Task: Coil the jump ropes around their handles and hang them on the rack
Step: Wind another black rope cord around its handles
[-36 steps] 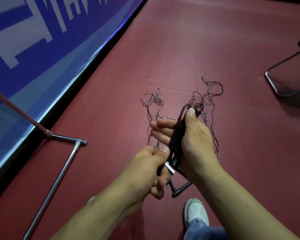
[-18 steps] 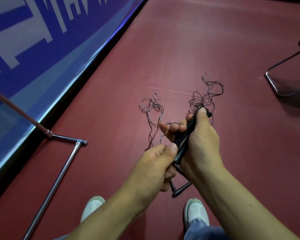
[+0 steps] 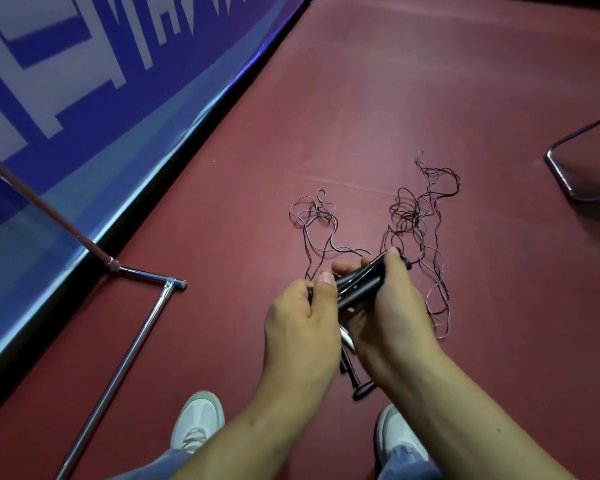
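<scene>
2 hands: left hand (image 3: 302, 320), right hand (image 3: 392, 306). At least 2 black handles (image 3: 361, 285) bunched together, exact count hidden; 1 flared handle end (image 3: 361, 391) lower down. 2 rope tangles (image 3: 312, 216) (image 3: 416, 216). 2 white sneakers (image 3: 198, 424) (image 3: 400, 434). 1 metal rack (image 3: 132, 344). 1 chair frame (image 3: 565, 178).

Floor (image 3: 430, 98): dark red, matte, smooth sheet surface. A faint straight seam (image 3: 326, 179) crosses it.
Left side: blue wall panel (image 3: 84, 109) with large white block shapes. Its lower band (image 3: 94, 216) is lighter blue and glossy and catches the light. A black strip (image 3: 222, 110) runs along its base at the floor.
Right edge: bent metal tube frame (image 3: 568, 183) of a piece of furniture, cut off by the picture edge.
</scene>
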Available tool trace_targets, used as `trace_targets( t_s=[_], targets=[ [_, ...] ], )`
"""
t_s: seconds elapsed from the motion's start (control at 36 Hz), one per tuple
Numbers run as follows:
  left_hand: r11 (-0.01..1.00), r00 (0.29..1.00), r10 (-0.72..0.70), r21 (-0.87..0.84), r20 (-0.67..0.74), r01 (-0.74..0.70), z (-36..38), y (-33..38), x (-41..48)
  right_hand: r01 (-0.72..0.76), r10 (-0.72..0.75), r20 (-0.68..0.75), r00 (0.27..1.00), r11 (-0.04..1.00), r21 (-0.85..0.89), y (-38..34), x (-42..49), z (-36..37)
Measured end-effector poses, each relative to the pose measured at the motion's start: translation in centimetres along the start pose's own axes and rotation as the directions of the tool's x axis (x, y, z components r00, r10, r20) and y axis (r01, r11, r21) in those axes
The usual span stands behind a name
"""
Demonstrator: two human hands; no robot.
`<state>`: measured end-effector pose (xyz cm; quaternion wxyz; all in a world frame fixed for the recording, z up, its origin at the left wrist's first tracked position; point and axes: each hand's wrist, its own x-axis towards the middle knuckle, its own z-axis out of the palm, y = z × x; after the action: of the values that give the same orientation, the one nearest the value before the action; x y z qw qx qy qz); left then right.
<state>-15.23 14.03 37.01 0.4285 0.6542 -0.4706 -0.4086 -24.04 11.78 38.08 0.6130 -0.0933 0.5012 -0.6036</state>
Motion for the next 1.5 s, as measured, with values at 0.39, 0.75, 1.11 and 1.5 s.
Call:
trace_targets(
  t_s=[0.39, 0.75, 1.11, 1.5],
  targets=[
    [0.917, 0.931, 0.099, 0.332, 0.352, -0.223, -4.1, -2.0, 2.0, 0.728, 0.045, 0.796, 0.604, -0.437, -0.528, -1.4, 0.3, -4.1],
    [0.959, 0.811, 0.079, 0.179, 0.579, -0.221, -6.4, -1.6, 2.3, 0.757, 0.149, 0.757, 0.636, -0.313, -0.574, 0.0, -1.1, -5.2],
    [0.998, 0.686, -0.022, -0.020, 0.727, 0.052, -7.0, -1.8, 2.6, 0.695, 0.195, 0.675, 0.711, -0.337, -0.635, 0.2, -2.3, -6.0],
    [0.990, 0.641, -0.005, -0.089, 0.767, 0.114, -8.0, -2.0, 3.4, 0.585, 0.157, 0.573, 0.804, -0.376, -0.718, -0.4, -3.0, -5.0]
  ],
)
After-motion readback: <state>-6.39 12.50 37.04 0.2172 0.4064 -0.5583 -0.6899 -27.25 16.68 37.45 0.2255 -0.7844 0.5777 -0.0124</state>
